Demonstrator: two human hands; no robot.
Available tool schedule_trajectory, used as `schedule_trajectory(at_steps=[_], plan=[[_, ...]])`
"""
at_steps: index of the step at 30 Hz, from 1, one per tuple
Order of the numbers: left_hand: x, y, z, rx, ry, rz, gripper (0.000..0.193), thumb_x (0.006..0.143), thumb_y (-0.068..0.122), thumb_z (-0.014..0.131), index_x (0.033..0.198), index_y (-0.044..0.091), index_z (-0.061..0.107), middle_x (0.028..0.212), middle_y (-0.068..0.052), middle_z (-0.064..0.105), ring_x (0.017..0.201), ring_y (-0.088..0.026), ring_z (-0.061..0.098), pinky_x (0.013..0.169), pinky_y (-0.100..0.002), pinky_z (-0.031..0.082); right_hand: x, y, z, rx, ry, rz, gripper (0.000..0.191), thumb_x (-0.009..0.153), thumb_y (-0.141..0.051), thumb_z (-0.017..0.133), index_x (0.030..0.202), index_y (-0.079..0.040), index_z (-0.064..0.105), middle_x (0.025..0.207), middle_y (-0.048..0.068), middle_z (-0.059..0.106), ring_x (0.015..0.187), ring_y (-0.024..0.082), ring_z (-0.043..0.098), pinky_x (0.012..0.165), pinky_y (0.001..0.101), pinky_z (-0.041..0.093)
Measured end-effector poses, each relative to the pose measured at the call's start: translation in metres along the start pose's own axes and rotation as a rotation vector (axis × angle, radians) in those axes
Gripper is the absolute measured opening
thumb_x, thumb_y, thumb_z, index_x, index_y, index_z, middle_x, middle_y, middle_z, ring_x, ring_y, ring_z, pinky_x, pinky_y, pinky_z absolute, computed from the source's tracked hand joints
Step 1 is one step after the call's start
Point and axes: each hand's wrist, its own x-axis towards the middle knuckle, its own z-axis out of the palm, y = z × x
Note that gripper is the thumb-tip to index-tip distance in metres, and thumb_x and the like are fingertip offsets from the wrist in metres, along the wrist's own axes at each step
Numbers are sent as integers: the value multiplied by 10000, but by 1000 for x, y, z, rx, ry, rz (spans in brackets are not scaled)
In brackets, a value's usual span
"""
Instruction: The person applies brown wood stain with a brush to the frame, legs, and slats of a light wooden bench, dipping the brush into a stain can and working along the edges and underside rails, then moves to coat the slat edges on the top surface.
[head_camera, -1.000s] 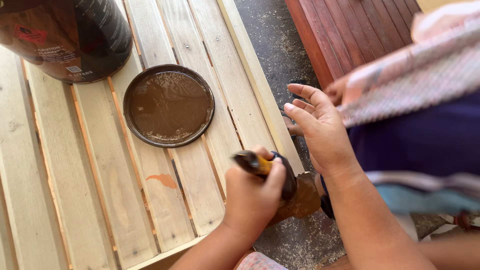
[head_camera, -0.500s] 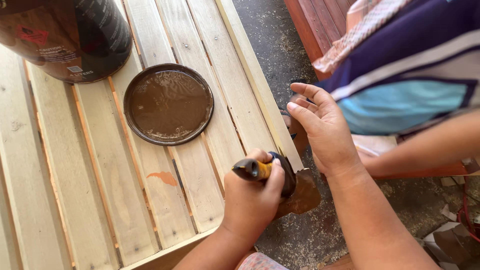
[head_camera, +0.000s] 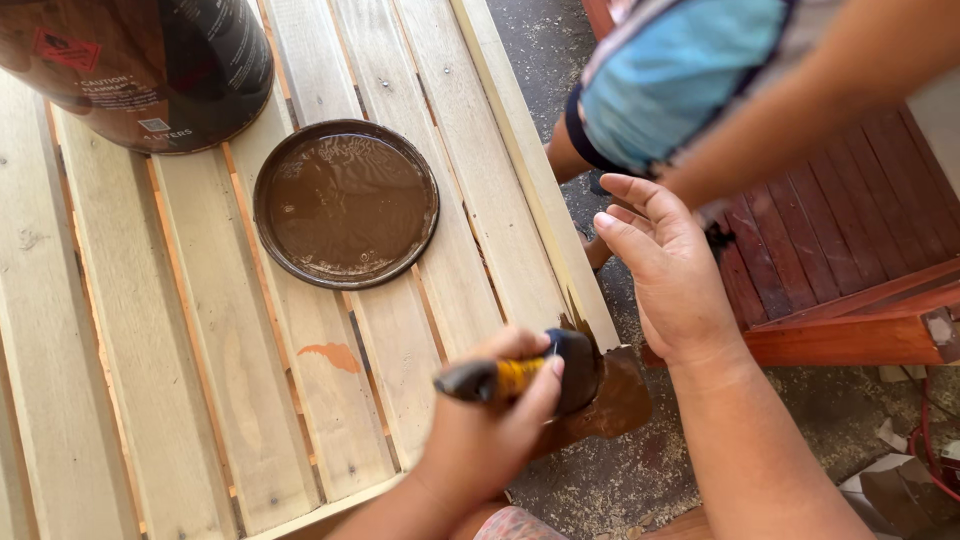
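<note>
My left hand (head_camera: 490, 430) grips a paintbrush (head_camera: 590, 385) with a black handle and a yellow band. Its bristles are loaded with brown stain and press against the right edge of a pale slatted wooden panel (head_camera: 200, 380). My right hand (head_camera: 670, 270) hovers just right of that edge, palm turned inward and fingers apart, holding nothing. On the panel lies a round tin lid (head_camera: 345, 205) coated in brown stain. A large dark paint can (head_camera: 130, 70) stands at the panel's top left.
Another person in blue and striped clothing (head_camera: 690, 80) bends over at the upper right, a bare leg close to the panel's edge. Red-stained slatted wood (head_camera: 850, 250) lies on the right. The ground (head_camera: 620, 480) is gritty concrete with sawdust, with paper scraps at the lower right.
The other person has shifted up and left across the right side. My right hand has lifted slightly. The brush stays at the panel's edge.
</note>
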Motion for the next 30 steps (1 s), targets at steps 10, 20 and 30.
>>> schedule_trajectory(at_steps=[10,20,30], plan=[[20,8,-17,-140,26,-525,153,893,159,695,974,39,646,678,-9,618,530,-82,561,457,-257,447,6,-4,8,-12,-6,56,427,954,-131,646,1363,-27,587,1192,66,584,1072,117,526,959,277,462],[39,12,-30,-104,-148,-537,255,886,210,747,1097,83,680,751,-49,689,605,-103,642,518,-257,516,13,1,4,-4,15,65,416,957,-120,640,1360,-33,577,1266,58,568,1119,113,532,973,281,463],[51,13,-58,-162,-260,-821,372,840,276,746,1121,32,734,736,-65,718,553,-105,665,496,-254,557,15,4,1,-30,35,93,415,967,-112,623,1371,-33,568,1316,56,559,1156,119,538,999,298,471]])
